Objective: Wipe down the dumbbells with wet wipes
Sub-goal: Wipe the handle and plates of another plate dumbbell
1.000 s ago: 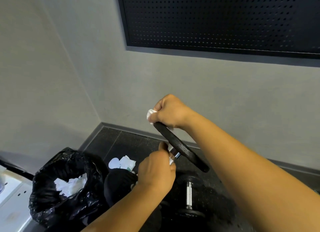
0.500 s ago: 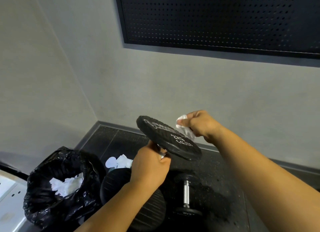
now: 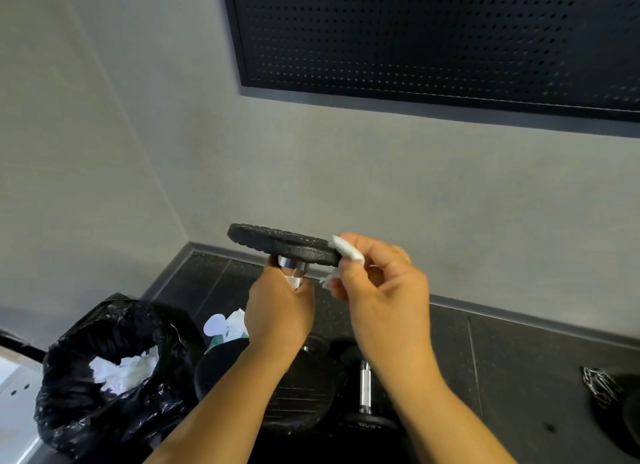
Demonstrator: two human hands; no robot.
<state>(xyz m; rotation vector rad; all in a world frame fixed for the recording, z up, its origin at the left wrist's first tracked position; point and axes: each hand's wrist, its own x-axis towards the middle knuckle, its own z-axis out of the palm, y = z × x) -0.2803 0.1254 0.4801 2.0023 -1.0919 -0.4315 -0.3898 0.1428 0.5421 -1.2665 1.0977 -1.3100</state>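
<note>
Black bin bag beside dumbbell

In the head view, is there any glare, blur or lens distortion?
Head view: bright glare on the chrome dumbbell handle; wide-angle lens bends the pegboard edge; the wet wipe in the right hand looks slightly soft; floor dim.

Gym corner. Evidence: black rubber tile floor; dumbbell lying on it; chain at right; dark perforated wall panel; plain grey walls with skirting.
</note>
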